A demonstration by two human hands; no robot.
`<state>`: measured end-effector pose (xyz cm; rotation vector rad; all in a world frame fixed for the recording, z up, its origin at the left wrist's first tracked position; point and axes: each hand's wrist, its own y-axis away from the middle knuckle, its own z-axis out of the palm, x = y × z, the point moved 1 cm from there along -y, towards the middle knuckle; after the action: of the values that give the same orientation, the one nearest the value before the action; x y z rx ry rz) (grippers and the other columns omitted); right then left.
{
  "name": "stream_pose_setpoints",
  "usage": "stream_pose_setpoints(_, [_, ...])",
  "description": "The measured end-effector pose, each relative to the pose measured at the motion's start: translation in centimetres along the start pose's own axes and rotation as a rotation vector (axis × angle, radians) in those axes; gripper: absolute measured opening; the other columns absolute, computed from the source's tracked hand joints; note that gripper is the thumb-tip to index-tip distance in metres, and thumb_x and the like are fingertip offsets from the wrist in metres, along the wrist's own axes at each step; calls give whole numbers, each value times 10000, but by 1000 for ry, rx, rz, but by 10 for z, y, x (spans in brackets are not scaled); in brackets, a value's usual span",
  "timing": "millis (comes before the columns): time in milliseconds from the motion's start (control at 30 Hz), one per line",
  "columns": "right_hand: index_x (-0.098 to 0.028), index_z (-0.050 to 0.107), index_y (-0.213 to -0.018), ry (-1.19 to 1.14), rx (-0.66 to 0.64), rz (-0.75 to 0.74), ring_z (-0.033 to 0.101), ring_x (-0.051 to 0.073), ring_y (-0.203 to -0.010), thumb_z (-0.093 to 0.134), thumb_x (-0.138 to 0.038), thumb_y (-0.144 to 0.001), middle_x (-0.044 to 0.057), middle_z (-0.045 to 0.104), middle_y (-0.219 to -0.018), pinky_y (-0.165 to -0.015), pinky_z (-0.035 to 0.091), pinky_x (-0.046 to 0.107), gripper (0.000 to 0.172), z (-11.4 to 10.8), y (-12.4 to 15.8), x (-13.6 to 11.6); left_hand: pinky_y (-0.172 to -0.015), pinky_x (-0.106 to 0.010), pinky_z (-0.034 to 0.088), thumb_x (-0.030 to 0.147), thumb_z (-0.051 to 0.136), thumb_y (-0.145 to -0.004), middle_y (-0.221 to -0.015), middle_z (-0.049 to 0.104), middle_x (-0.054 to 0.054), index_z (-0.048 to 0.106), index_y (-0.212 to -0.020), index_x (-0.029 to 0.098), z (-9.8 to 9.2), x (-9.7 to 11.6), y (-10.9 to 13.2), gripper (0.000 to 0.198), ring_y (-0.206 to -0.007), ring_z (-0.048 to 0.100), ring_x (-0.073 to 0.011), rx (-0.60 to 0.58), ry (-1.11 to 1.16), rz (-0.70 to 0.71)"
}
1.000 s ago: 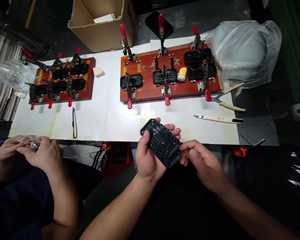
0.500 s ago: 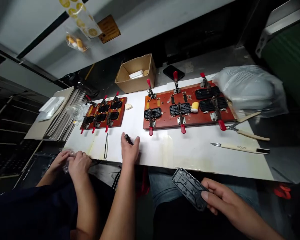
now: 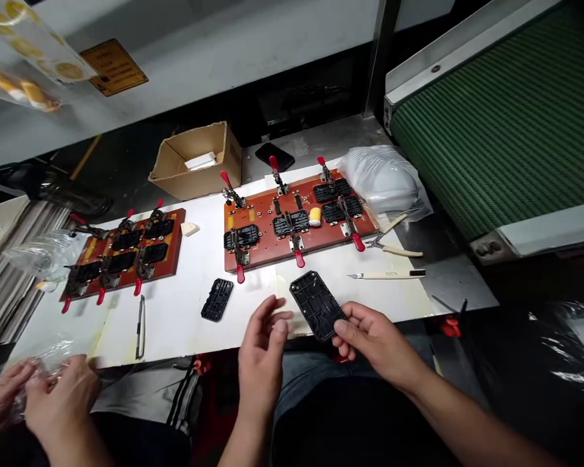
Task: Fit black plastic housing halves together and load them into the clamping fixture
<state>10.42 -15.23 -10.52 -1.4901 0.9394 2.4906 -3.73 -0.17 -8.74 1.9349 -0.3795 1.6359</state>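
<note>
My right hand (image 3: 370,337) grips a black ribbed plastic panel (image 3: 316,305) by its lower right corner, thumb on top, over the table's front edge. Just left of that panel, my left hand (image 3: 265,350) holds nothing, its fingers curved and apart. A second, smaller black plastic part (image 3: 217,299) lies on the white sheet beyond my left hand. Behind both hands, a red-brown clamping board (image 3: 267,250) with red-handled toggle clamps carries several black parts. A yellow and white piece (image 3: 315,216) rests among them.
A craft knife (image 3: 387,275) and cutting pliers (image 3: 394,248) lie at the right. Another clamping board (image 3: 179,243) and a cutter (image 3: 140,327) are at the left. A co-worker's hands (image 3: 63,395) hold clear film. At the back stand a cardboard box (image 3: 233,155) and a bagged bundle (image 3: 382,178).
My left hand has let go of the small black part, now on the sheet, and come over near the panel. My right hand has raised the panel. The view has turned right.
</note>
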Motion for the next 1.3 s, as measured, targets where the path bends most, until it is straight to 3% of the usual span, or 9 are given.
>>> stream_pose_setpoints(67, [-166, 603, -960, 39, -79, -4, 588, 85, -674, 687, -587, -918, -12, 653, -799, -649, 478, 232, 432, -2, -2, -4, -802, -292, 572, 436, 741, -927, -1116, 692, -76, 529, -1457, 277, 4, 0, -4, 593, -874, 685, -178, -114, 178, -146])
stream_pose_setpoints(167, [-166, 623, -924, 112, -131, -27, 571, 86, -677, 706, -558, -912, -23, 629, -780, -654, 463, 229, 401, -12, -5, -8, -708, -241, 552, 372, 816, -872, -750, 624, 21, 518, -1469, 237, 6, 6, -13, 681, -651, 634, -124, -184, 250, -210])
stream_pose_setpoints(400, [-207, 670, -967, 155, 131, -266, 577, 120, -746, 642, -542, -959, -18, 636, -831, -681, 466, 245, 337, -27, -15, -19, -669, -259, 555, 336, 865, -793, -909, 715, -52, 683, -1217, 192, 24, 22, -22, 484, -694, 662, -160, -266, 147, -239])
stream_pose_setpoints(667, [-238, 649, -1182, 215, 245, -336, 645, 155, -831, 559, -546, -1003, 9, 694, -926, -771, 505, 278, 367, -39, -27, -2, -730, -250, 526, 364, 845, -835, -755, 677, 3, 608, -1387, 247, 22, 33, -43, 612, -702, 617, -145, -306, -21, -186])
stream_pose_setpoints(767, [-241, 611, -1214, 318, 278, -326, 639, 158, -804, 484, -530, -1037, 9, 682, -903, -764, 504, 294, 363, -48, -32, 7, -656, -229, 529, 337, 860, -808, -747, 661, 7, 635, -1319, 241, 5, 51, -76, 566, -644, 611, -128, -244, 34, -89])
stream_pose_setpoints(933, [-245, 631, -1131, 490, 256, -411, 675, 187, -863, 443, -418, -1055, 29, 703, -931, -809, 532, 326, 266, -55, -36, 16, -629, -217, 580, 281, 883, -722, -754, 604, 56, 565, -1141, 242, -13, 88, -173, 527, -610, 641, -110, 131, -20, 147])
stream_pose_setpoints(1100, [-249, 626, -1110, 646, 258, -573, 692, 190, -840, 439, -274, -1040, 33, 720, -953, -773, 531, 328, 202, -49, -36, 22, -589, -240, 562, 329, 815, -814, -797, 648, 0, 577, -1108, 167, 35, 83, -248, 412, -587, 646, -123, 32, -201, 51])
stream_pose_setpoints(1200, [-244, 619, -1094, 733, 250, -654, 688, 189, -811, 444, -209, -1019, 34, 716, -925, -739, 515, 321, 194, -46, -37, 23, -602, -265, 556, 410, 721, -930, -848, 665, -22, 621, -1122, 142, 64, 74, -270, 345, -633, 636, -132, -38, -388, 24])
stream_pose_setpoints(1300, [-247, 613, -1077, 750, 254, -660, 685, 188, -791, 445, -196, -1008, 28, 709, -900, -726, 514, 316, 188, -46, -40, 22, -699, -313, 570, 417, 694, -958, -927, 682, -39, 650, -1115, 139, 75, 72, -284, 321, -734, 646, -154, -44, -624, 44])
